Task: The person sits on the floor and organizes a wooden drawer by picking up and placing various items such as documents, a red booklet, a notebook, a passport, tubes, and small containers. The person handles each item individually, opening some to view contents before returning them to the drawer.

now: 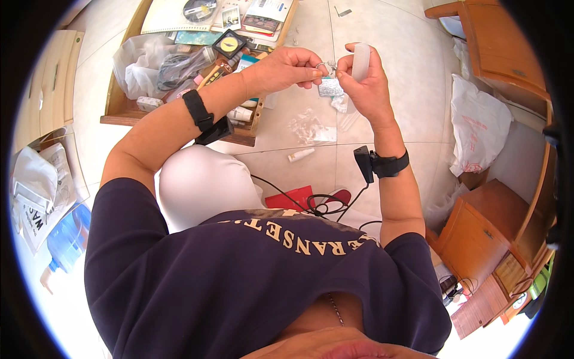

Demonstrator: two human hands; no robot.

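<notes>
My left hand (293,67) pinches a small silvery chain-like item (322,66) between thumb and fingers. Close beside it, my right hand (367,83) grips a pale translucent comb (361,60), teeth to the left. The right thumb and forefinger tips meet near the chain's other end; whether they hold it I cannot tell. Below the hands, a silver blister pack (331,87) and a crumpled white wrapper (340,103) appear, their exact support partly hidden. Left of the hands stands a wooden drawer (179,127) filled with odds and ends, partly covered by my left forearm.
Clear plastic scraps (309,125) and a small white tube (301,155) lie on the tiled floor. A red flat item (290,198) and black cable (325,204) are near my legs. Wooden furniture (506,40) and a white plastic bag (477,121) stand at right.
</notes>
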